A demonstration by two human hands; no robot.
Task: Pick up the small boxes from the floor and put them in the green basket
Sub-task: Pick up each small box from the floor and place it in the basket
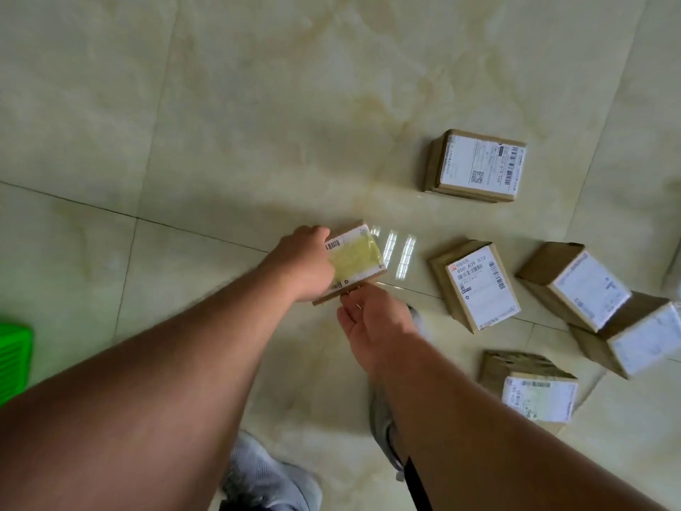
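A small cardboard box (353, 260) with a yellow-taped label is gripped along its left edge by the left hand (304, 265), while the right hand (372, 319) is held open, palm up, fingers at the box's near edge. Five more labelled boxes are seen on the tiled floor (258, 123) to the right; the nearest (475, 285) lies just beside the hands. A corner of the green basket (14, 359) is visible at the far left, well apart.

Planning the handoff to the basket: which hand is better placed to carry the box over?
Left. The left hand already grips the box, and the green basket sits on that side.
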